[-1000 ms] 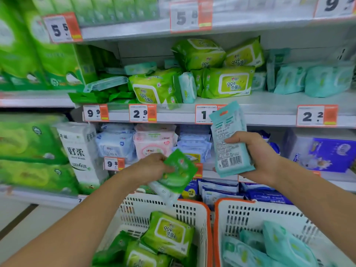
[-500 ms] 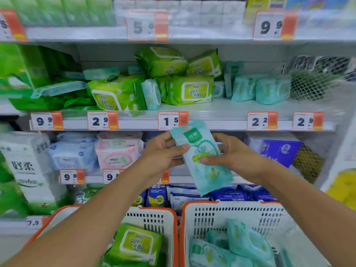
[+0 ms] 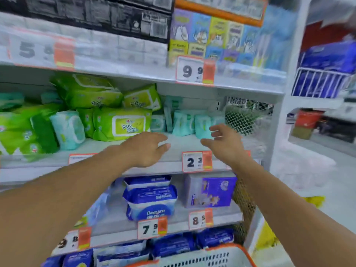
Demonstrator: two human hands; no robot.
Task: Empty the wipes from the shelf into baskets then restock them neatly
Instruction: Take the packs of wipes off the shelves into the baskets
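Head view: left hand (image 3: 146, 149), right hand (image 3: 224, 145) spread, empty, before teal wipes (image 3: 192, 124).

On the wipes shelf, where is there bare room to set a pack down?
Bare shelf board lies in front of the teal packs, between the large green pack and the mesh end panel; both open hands, left hand and right hand, reach there. Leftward it is crowded with green packs.

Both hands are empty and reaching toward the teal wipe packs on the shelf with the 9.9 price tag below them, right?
Not quite. The head view shows the tag under the teal packs starts with 2. Both the left hand and right hand are empty, reaching.
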